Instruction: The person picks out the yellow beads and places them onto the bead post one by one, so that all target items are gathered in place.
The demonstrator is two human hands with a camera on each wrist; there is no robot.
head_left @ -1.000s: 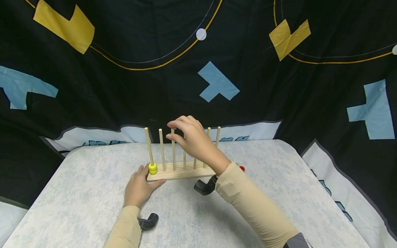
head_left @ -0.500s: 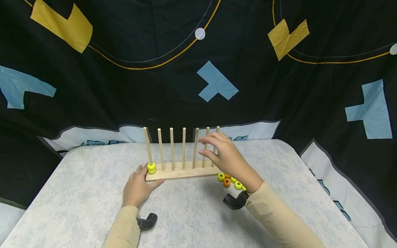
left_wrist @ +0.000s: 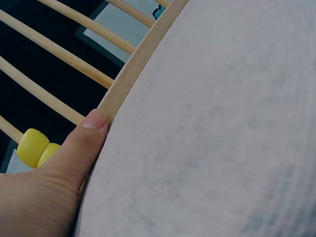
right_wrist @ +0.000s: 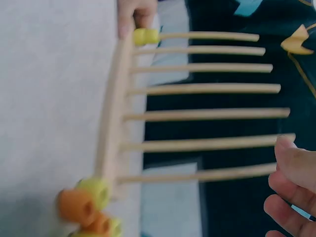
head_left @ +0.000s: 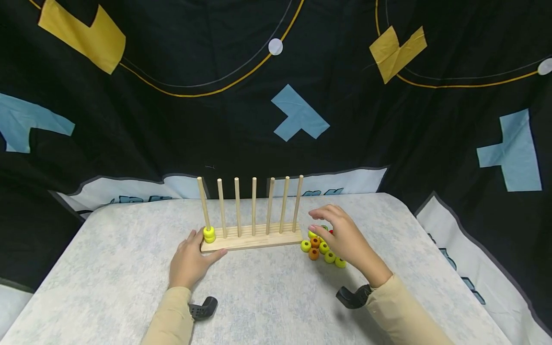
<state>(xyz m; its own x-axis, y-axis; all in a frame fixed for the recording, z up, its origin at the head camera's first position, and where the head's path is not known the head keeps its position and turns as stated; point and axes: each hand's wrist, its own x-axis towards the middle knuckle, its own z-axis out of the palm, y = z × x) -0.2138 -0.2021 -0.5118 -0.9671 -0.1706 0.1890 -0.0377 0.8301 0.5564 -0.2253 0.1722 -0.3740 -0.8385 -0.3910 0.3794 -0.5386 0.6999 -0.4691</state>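
A wooden base (head_left: 254, 240) carries several upright pegs, also seen in the right wrist view (right_wrist: 111, 123). Two yellow beads (head_left: 209, 235) are stacked on its leftmost peg. My left hand (head_left: 188, 262) grips the base's left end, thumb along the front edge; the left wrist view shows the thumb (left_wrist: 79, 148) against the wood (left_wrist: 133, 64). My right hand (head_left: 345, 237) hovers right of the base, thumb and fingers apart, holding nothing. Beneath and beside it lie loose beads, yellow, orange (head_left: 314, 253), red and green, some partly hidden by the hand.
The pale table (head_left: 258, 297) extends around the base. Behind it hangs a black cloth (head_left: 207, 134) with yellow and blue shapes and a white lower border. Each wrist wears a black device, one on the left (head_left: 203, 308) and one on the right (head_left: 353, 297).
My right hand has moved from above the pegs to the right and down, uncovering the right-hand pegs and the loose beads. My left hand has kept its grip on the base.
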